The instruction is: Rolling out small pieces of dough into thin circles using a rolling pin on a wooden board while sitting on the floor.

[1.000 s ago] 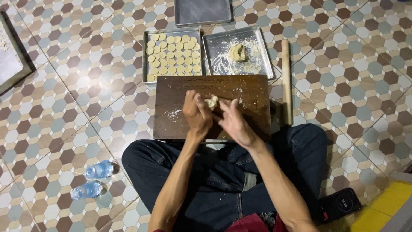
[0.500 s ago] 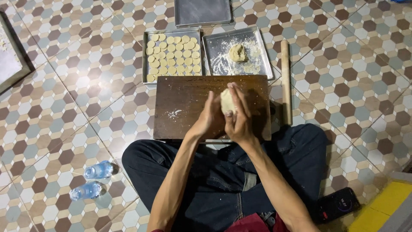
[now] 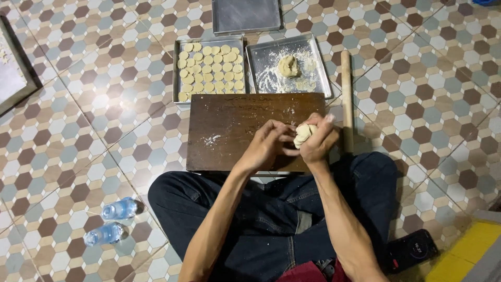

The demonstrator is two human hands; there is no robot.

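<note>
A pale lump of dough sits squeezed in my right hand, held just above the right part of a dark wooden board. My left hand presses against the dough from the left, fingers curled toward it. The board carries a few smears of flour. Behind it, a metal tray holds several flat round dough discs. Beside that, a floured tray holds another dough ball.
A wooden rolling pin lies along the board's right side. An empty dark tray is at the back. Two plastic water bottles lie by my left knee, a black phone by my right. Patterned tile floor all around.
The dough went from lying on the board under both hands to being lifted between them, and now it is gripped in my right hand further to the right.
</note>
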